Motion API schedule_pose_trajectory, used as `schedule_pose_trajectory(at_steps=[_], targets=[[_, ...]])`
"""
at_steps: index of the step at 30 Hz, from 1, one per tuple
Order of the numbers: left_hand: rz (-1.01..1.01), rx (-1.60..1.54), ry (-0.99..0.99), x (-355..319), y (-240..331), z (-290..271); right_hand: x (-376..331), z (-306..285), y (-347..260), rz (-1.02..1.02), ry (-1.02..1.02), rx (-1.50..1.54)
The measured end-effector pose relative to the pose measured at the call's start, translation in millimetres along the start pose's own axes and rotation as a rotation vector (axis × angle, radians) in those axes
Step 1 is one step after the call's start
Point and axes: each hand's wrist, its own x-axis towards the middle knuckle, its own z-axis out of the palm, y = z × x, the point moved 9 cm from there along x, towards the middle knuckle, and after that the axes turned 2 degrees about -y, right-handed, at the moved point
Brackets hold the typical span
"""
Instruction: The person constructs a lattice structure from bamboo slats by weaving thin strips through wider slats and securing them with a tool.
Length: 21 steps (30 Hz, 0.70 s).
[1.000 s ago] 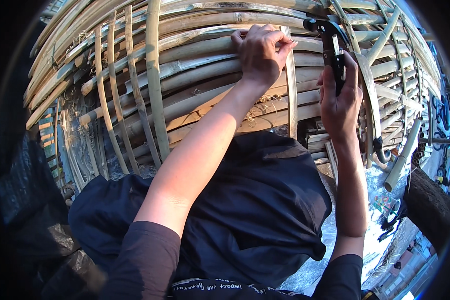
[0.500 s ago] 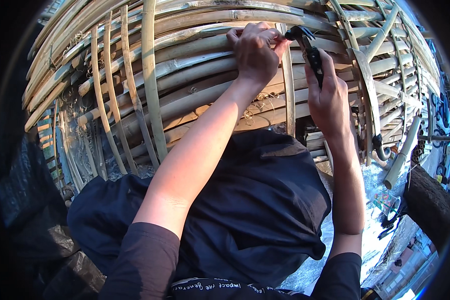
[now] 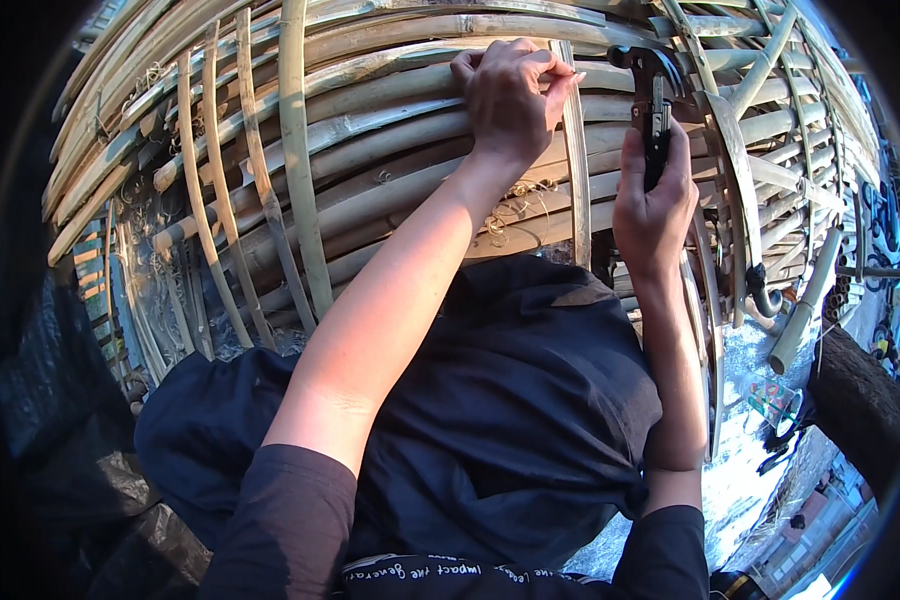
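My right hand (image 3: 655, 215) is wrapped round the dark handle of a claw hammer (image 3: 657, 110). The hammer head stands up and to the right of my other hand, apart from it and from the upright strip. My left hand (image 3: 515, 100) is closed in a pinch, thumb against forefinger, at the upper part of a pale upright bamboo strip (image 3: 577, 170). Whatever is between those fingertips is too small to make out. Behind the strip run long split bamboo slats (image 3: 390, 135), laid side by side, and the left hand rests over them.
More thin upright strips (image 3: 295, 120) cross the slats at the left. A bamboo lattice (image 3: 770, 120) stands at the right. Curled shavings (image 3: 510, 210) lie on the slats. A short bamboo pole (image 3: 805, 305) and a dark log (image 3: 860, 390) are at the lower right, by a clear plastic cup (image 3: 775, 405).
The hammer has swung away to the right from my left fingertips, and my right hand has turned with it. My left hand stays pinched at the upright strip.
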Motion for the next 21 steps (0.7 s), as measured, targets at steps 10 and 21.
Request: schedule_pose_trajectory(at_steps=[10, 21], targets=[[0.086, -0.175, -0.062, 8.7, 21.6, -53.3, -16.9, 1.9, 27.4, 0.190, -0.018, 0.113], [-0.028, 0.388, -1.512, -128.8, 47.7, -229.3, -10.8, -28.1, -99.6, 0.004, -0.431, 0.043]])
